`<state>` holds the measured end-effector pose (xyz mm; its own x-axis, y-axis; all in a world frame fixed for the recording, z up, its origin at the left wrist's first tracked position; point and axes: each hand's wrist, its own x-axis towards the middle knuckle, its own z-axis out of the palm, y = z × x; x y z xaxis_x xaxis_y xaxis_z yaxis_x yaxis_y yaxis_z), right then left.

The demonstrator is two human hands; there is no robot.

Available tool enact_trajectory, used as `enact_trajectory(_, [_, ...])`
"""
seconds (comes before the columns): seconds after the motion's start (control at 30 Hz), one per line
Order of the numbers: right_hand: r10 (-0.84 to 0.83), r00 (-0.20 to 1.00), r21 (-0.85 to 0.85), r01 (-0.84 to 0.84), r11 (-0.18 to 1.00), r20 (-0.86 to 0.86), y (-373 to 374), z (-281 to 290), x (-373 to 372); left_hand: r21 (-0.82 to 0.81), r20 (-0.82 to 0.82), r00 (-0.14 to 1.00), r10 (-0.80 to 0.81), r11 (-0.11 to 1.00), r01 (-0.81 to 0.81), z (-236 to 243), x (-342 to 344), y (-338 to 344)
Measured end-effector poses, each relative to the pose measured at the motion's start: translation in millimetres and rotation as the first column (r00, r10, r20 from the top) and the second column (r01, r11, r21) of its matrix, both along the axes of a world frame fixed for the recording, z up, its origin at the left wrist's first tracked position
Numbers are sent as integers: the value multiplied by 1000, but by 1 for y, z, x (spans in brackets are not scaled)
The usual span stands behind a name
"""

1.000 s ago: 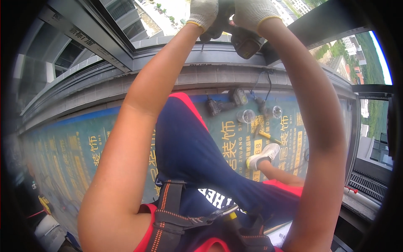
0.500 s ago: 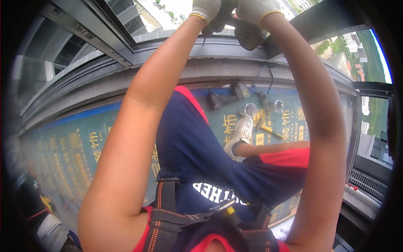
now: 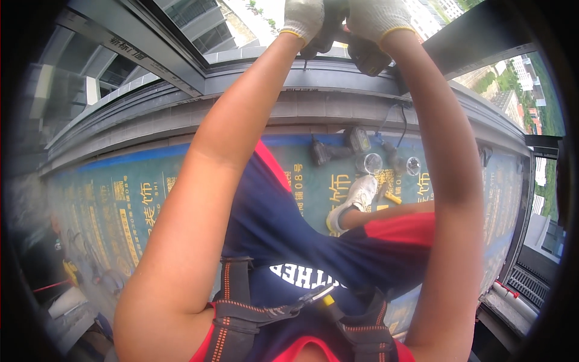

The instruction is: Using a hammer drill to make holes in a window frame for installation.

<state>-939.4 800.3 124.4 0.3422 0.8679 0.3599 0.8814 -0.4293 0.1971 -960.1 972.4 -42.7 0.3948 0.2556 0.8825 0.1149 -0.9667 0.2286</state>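
Both my arms reach up to the window opening. My left hand [image 3: 303,19], in a white knitted glove with a yellow cuff, is closed against the side of a dark cordless drill [image 3: 368,58]. My right hand [image 3: 379,19], gloved alike, wraps around the drill's grip above its battery base. The upper edge of the picture cuts off part of both hands and the tool's front end, so its tip is hidden. Just below the tool runs the grey metal window frame [image 3: 329,78].
A second cordless drill [image 3: 329,152] lies on the green printed floor sheet [image 3: 163,199]. Beside it are two clear plastic cups [image 3: 369,163] and a yellow-handled tool [image 3: 392,197]. A black cord [image 3: 403,123] hangs by the sill. Buildings show outside. I wear a harness [image 3: 236,289].
The view has shifted slightly, so the window, floor and tools sit a little further right and lower. My hands stay on the drill at the frame.
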Motion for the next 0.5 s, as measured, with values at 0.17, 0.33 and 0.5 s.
enact_trajectory(0.17, [-13,995,23,15,1000,-98,-3,-4,8,-94,38,998,-48,994,51,8,2,-8])
enact_trajectory(0.33, [23,999,77,-19,997,-45,-1,-7,10,-69,75,997,-18,997,23,4,2,-8])
enact_trajectory(0.5, [16,997,46,-13,999,-71,1,-5,9,-38,41,997,60,998,-59,-3,1,-1])
